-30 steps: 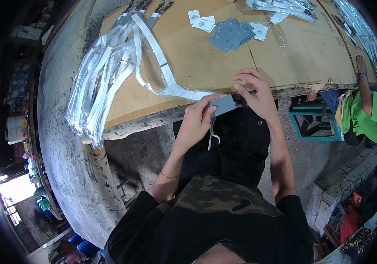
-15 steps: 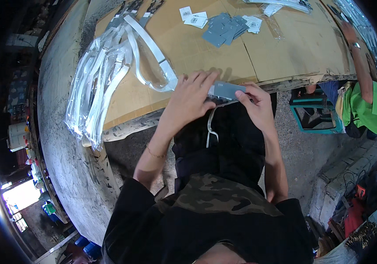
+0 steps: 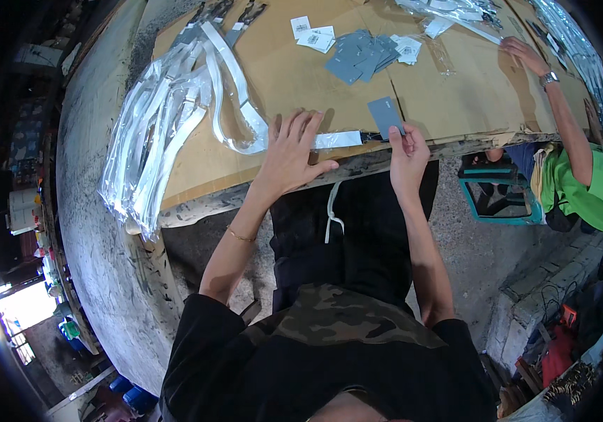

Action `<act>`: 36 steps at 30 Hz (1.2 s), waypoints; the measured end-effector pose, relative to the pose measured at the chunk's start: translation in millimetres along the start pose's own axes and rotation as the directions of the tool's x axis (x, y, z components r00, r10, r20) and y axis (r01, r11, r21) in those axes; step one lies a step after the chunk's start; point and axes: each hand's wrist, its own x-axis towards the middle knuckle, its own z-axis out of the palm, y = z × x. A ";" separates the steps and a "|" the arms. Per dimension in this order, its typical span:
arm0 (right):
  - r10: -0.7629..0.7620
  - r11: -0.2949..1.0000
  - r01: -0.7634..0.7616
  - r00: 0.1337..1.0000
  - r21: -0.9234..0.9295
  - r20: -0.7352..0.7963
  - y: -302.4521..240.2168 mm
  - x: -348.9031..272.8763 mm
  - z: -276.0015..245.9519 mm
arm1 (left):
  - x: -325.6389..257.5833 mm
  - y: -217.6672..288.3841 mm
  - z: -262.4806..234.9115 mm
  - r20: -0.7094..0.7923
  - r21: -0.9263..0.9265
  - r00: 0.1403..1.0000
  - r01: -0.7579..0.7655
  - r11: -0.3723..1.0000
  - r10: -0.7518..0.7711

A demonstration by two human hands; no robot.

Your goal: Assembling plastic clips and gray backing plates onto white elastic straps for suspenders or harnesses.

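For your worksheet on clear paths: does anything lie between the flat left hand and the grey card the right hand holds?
Only the clear plastic sleeve lies between the left hand and the grey card in the right hand's grip.

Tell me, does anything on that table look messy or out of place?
Slightly: the clear plastic-wrapped strips lie in a loose heap spilling over the cardboard sheet's left edge. The grey cards form an untidy pile. Nothing looks damaged.

Left hand (image 3: 291, 155) covered part of the clear-sleeved strap (image 3: 336, 139), print on the white tags (image 3: 313, 35) was too small to tell, and the co-worker's arm (image 3: 561, 116) and shiny packets (image 3: 575, 49) were cut off at the rim.
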 end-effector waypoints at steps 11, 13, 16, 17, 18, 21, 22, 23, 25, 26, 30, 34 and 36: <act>0.021 0.993 0.000 0.985 -0.117 0.171 -10.7 12.9 -12.4 | 29.1 1.1 17.3 0.181 -0.524 0.982 0.050 0.850 0.054; 0.044 0.992 -0.021 0.981 -0.124 0.187 -7.9 15.2 -15.1 | 27.7 5.4 8.2 0.212 -0.561 0.976 0.154 0.813 -0.038; 0.047 0.996 -0.023 0.953 -0.081 0.298 -11.7 18.4 -15.4 | 21.1 7.2 7.0 0.234 -0.573 0.958 0.274 0.772 -0.167; 0.068 0.995 -0.038 0.944 -0.098 0.323 -14.8 18.4 -14.7 | 18.7 7.6 7.9 0.222 -0.556 0.955 0.290 0.779 -0.197; 0.087 0.992 -0.049 0.934 -0.115 0.346 -17.6 20.1 -14.5 | 18.2 8.9 8.0 0.220 -0.556 0.955 0.292 0.779 -0.201; 0.081 0.993 -0.037 0.911 -0.116 0.405 -22.5 26.8 -16.4 | 16.3 12.3 9.9 0.196 -0.485 0.958 0.281 0.828 -0.211; 0.078 0.993 -0.034 0.910 -0.115 0.407 -24.2 29.5 -17.1 | 14.8 12.0 13.0 0.144 -0.455 0.970 0.239 0.858 -0.194; 0.127 0.989 -0.081 0.903 -0.126 0.410 -25.9 32.5 -17.9 | 13.9 11.5 14.8 0.093 -0.422 0.980 0.197 0.885 -0.174; 0.176 0.982 -0.129 0.895 -0.141 0.409 -26.6 34.6 -20.3 | 15.7 14.5 11.9 0.141 -0.406 0.973 0.224 0.886 -0.181; 0.179 0.980 -0.118 0.871 -0.158 0.459 -25.9 34.8 -20.8 | 17.0 15.6 9.8 0.190 -0.388 0.964 0.250 0.887 -0.188; 0.172 0.977 -0.072 0.824 -0.200 0.539 -18.3 36.0 -23.0 | 19.9 13.2 6.5 0.284 -0.385 0.936 0.308 0.870 -0.205; 0.171 0.977 -0.066 0.808 -0.201 0.563 -17.5 39.3 -20.5 | 19.6 9.2 10.9 0.210 -0.354 0.966 0.218 0.910 -0.149; 0.204 0.966 -0.068 0.797 -0.251 0.569 -21.8 42.1 -18.1 | 20.7 10.0 8.6 0.239 -0.353 0.962 0.211 0.911 -0.130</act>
